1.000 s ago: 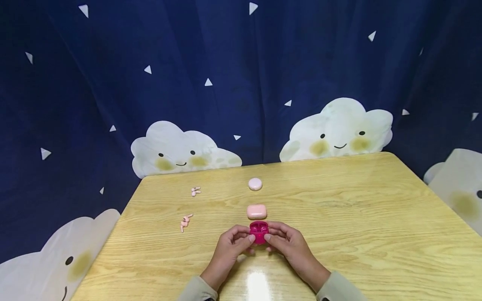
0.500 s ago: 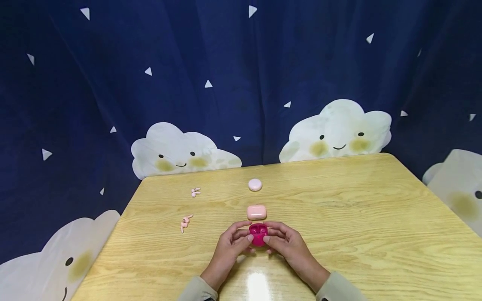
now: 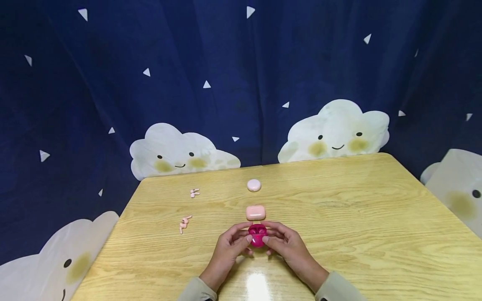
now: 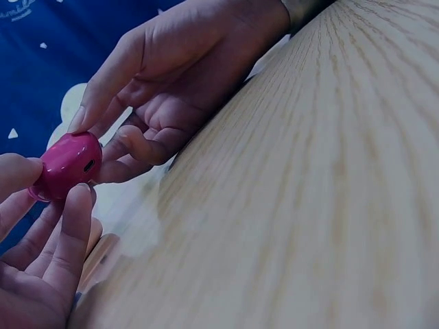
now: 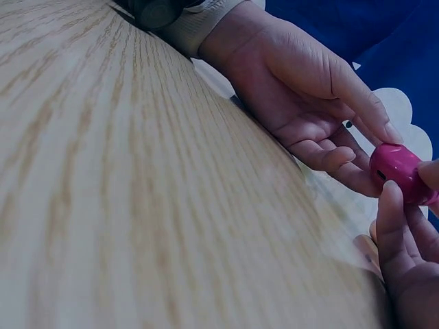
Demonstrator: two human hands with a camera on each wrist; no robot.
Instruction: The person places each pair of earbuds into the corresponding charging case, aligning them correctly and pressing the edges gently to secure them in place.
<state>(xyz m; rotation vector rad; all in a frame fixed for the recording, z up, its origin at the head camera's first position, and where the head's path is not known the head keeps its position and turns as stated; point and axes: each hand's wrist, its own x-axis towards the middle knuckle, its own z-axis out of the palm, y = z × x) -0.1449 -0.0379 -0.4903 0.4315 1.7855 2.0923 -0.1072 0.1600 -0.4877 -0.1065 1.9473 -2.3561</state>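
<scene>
My left hand (image 3: pixel 229 247) and my right hand (image 3: pixel 291 247) pinch the hot-pink case (image 3: pixel 257 240) with bent fingers (image 3: pixel 239 226), just my side of the pale pink box (image 3: pixel 255 213). My head view shows its lid (image 3: pixel 257 226) up; only the wrist views show its small dark hole (image 4: pixel 88 165).

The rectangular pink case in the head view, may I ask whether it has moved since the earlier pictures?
No: the rectangular pink case keeps its place, judged against the far edge of the table; the whole view has shifted slightly.
</scene>
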